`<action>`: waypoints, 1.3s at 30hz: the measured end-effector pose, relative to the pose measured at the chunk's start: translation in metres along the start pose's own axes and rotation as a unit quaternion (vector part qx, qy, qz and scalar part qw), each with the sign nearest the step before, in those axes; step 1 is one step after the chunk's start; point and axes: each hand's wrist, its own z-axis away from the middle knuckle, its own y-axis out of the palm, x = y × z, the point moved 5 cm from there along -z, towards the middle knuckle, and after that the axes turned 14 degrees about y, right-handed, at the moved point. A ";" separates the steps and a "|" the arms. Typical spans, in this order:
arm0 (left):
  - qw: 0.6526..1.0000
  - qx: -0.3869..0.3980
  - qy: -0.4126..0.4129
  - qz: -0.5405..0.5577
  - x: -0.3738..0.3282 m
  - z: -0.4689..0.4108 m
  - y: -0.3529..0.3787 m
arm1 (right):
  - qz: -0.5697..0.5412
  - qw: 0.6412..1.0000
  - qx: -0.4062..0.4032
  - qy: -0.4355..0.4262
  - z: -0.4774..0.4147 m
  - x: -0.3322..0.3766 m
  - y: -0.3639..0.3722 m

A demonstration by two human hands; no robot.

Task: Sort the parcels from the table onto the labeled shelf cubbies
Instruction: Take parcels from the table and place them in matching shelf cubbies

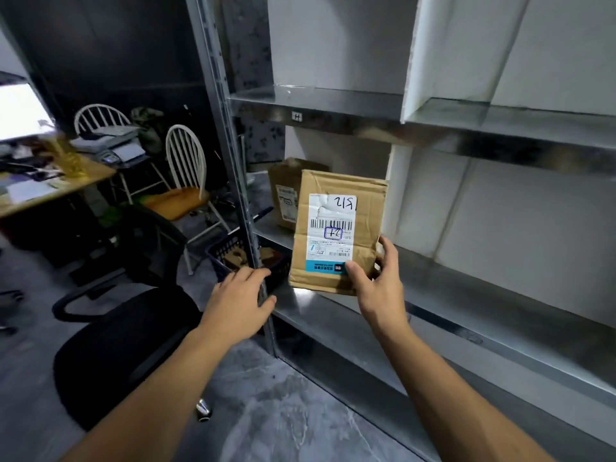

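My right hand (378, 281) grips the lower right corner of a brown cardboard parcel (366, 208) with a white shipping label, held upright just over the front edge of the metal shelf (466, 295). Behind it, in the left cubby, another brown parcel (283, 191) stands against the back. My left hand (241, 300) hovers empty with fingers spread, beside the shelf's upright post (233, 161). A small tag marked H (296, 116) sits on the upper shelf's front edge. White dividers (398, 191) split the shelf into cubbies.
A black office chair (133, 345) stands at lower left. A dark basket (230, 255) with brown items sits on the floor by the post. Two white chairs (186, 168) and a wooden table (56, 181) with clutter are at the left.
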 end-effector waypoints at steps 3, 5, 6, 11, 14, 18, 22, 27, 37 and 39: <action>1.000 -0.006 -0.004 0.007 0.024 -0.020 0.003 | 0.008 1.000 0.005 0.008 -0.024 -0.001 0.019; 1.000 -0.001 0.004 0.013 0.039 -0.038 0.008 | 0.012 1.000 -0.007 0.013 -0.040 -0.003 0.028; 1.000 0.000 0.013 0.016 0.046 -0.047 0.010 | 0.015 1.000 -0.015 0.015 -0.049 -0.004 0.033; 0.997 0.015 0.061 0.033 0.074 -0.104 0.027 | 0.017 0.997 -0.063 0.039 -0.091 -0.016 0.052; 0.993 0.035 0.105 0.037 0.091 -0.145 0.036 | 0.016 0.992 -0.112 0.052 -0.117 -0.020 0.063; 0.985 0.070 0.153 0.049 0.106 -0.186 0.052 | 0.035 0.979 -0.187 0.075 -0.139 -0.024 0.068; 0.973 0.093 0.203 0.059 0.114 -0.209 0.067 | 0.044 0.960 -0.265 0.082 -0.150 -0.034 0.068; 0.964 0.116 0.226 0.076 0.117 -0.227 0.083 | 0.043 0.947 -0.297 0.111 -0.164 -0.047 0.070; 0.957 0.141 0.236 0.095 0.115 -0.259 0.107 | 0.055 0.945 -0.291 0.135 -0.206 -0.079 0.065; 0.956 0.147 0.236 0.093 0.115 -0.264 0.111 | 0.049 0.949 -0.277 0.139 -0.212 -0.089 0.064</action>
